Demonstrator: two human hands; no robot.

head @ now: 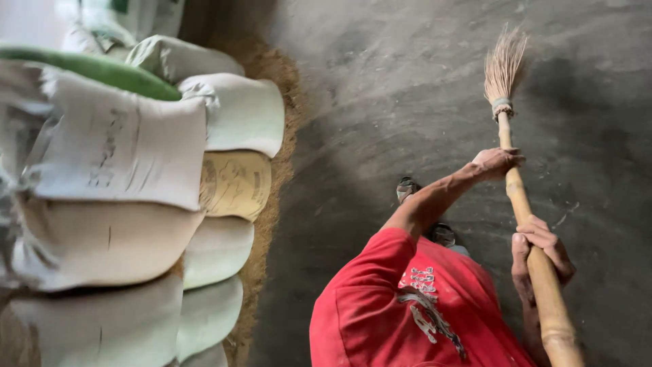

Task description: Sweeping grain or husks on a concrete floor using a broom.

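Head view: left hand (498, 163) and right hand (540, 255) each wrap the broom (519, 190) handle, bristles at 1 o'clock on the floor (380, 102). Sweeping toward 9 o'clock risks snagging the sacks (136, 177) or scattering husk (272, 197).

The smooth grey concrete floor (407, 81) carries a stack of filled white and cream woven sacks (115, 204) along its left side. A strip of tan husk-like dust (275, 170) lies on the floor right against the sacks' base. A few pale specks dot the floor to the right.
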